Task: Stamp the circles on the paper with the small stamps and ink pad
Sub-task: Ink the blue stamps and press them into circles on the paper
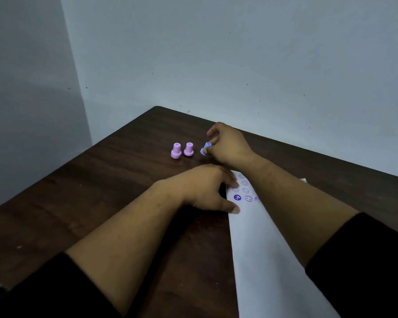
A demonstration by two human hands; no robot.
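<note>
Our right hand point(225, 145) pinches a blue stamp point(205, 149) by its stem, tilted, low over the table point(101, 180) just past the far end of the paper point(262, 237). Our left hand point(205, 187) lies spread, fingers pressed on the paper's left edge to hold it flat.

We judge the step to be between prints: the blue stamp is either being taken up or set back beside the others. Next it needs ink, but we see no ink pad in view, so we cannot tell where it lies. Then the stamp must come down square on an unfilled circle.

Counted: two pink stamps point(182, 151) upright, side by side, left of the blue one; one blue stamp; three inked prints point(242, 198) in a row, the third half hidden by the forearm; several faint empty circles beyond them.
</note>
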